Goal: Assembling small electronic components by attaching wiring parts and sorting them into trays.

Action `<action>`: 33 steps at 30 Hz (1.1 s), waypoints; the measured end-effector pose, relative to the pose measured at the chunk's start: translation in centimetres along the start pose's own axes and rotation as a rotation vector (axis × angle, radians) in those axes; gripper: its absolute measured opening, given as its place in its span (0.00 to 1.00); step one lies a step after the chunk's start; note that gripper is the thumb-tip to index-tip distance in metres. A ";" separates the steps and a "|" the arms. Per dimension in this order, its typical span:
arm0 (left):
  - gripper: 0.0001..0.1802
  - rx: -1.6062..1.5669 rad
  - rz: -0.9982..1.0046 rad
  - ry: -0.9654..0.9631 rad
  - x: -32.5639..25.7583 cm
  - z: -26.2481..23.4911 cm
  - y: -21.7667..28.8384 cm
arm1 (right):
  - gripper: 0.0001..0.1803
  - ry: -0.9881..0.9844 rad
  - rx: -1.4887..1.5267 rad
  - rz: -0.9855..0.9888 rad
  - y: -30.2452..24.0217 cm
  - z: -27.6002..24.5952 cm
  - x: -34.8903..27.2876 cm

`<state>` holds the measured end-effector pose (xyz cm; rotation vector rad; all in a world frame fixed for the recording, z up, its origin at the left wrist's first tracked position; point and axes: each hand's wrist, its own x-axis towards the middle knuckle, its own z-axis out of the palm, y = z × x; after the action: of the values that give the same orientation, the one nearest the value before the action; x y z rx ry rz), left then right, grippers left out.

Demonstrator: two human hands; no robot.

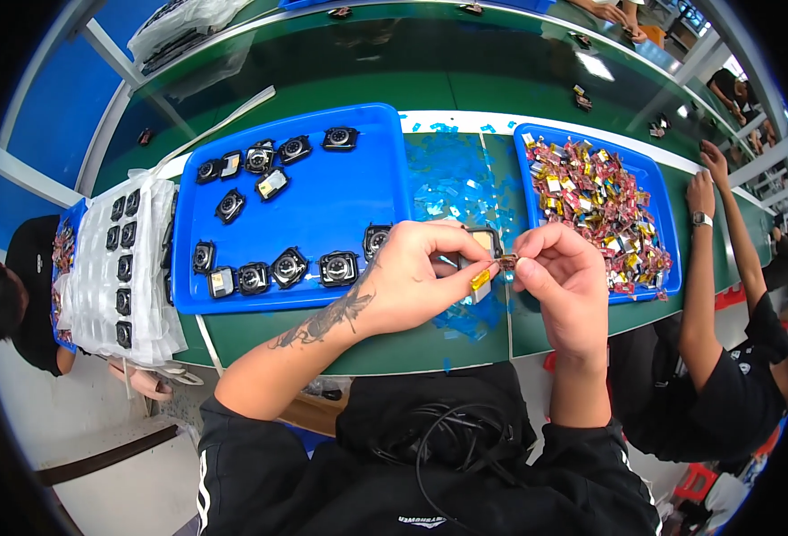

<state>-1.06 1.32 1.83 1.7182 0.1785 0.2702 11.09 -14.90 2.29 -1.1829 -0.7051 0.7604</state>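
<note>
As I view the bench (367,353) remotely, I record these items. Left hand (416,268): thumb and forefinger clamped on a small yellow-and-white piece (481,284), which hangs just below the thumb tip; its long axis runs up and down my view, slightly tilted, free end toward the bench's near edge. Right hand (568,286): thumb and forefinger pinched on a small brown part (507,262), lying between both hands' fingertips, long axis crosswise, one end toward each hand. Whether part and piece are joined, I cannot tell. Dark frame (485,238): just behind the left fingertips, partly hidden. Left blue tray (305,214): black watch cases (338,267). Right blue tray (662,214): heap of small red, yellow and white parts (591,196). Between trays: blue film scraps (456,179).
</note>
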 end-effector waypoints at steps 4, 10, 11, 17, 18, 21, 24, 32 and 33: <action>0.06 -0.240 -0.156 -0.041 0.2 0.1 -0.6 | 0.11 0.087 -0.212 -0.077 -0.5 1.2 -0.3; 0.19 -0.310 -0.107 -0.029 0.1 0.3 0.0 | 0.14 0.207 -0.235 -0.142 1.3 1.7 0.3; 0.19 -0.308 -0.105 -0.028 0.0 0.4 -0.3 | 0.15 0.232 -0.217 -0.166 1.6 1.6 0.3; 0.21 -0.374 -0.032 0.025 -0.1 0.8 -0.5 | 0.17 0.250 -0.218 -0.156 1.7 2.1 0.3; 0.21 -0.373 -0.032 0.026 -0.1 0.7 -0.4 | 0.17 0.249 -0.218 -0.156 1.5 2.0 0.2; 0.20 -0.373 -0.053 0.004 -0.1 0.7 -0.3 | 0.20 0.220 -0.249 -0.114 1.0 1.7 0.0; 0.19 -0.358 -0.008 0.028 -0.1 1.2 -0.4 | 0.21 0.211 -0.338 -0.111 0.9 1.4 0.1; 0.19 -0.227 0.090 0.068 0.1 0.9 -0.8 | 0.26 0.291 -0.481 -0.220 1.9 2.3 1.0; 0.19 -0.227 0.098 0.079 0.0 0.9 -0.8 | 0.26 0.280 -0.484 -0.227 2.2 2.5 1.1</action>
<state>-0.78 0.58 0.91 1.4937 0.1166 0.4151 9.39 -12.24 0.78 -1.5770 -0.7933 0.2263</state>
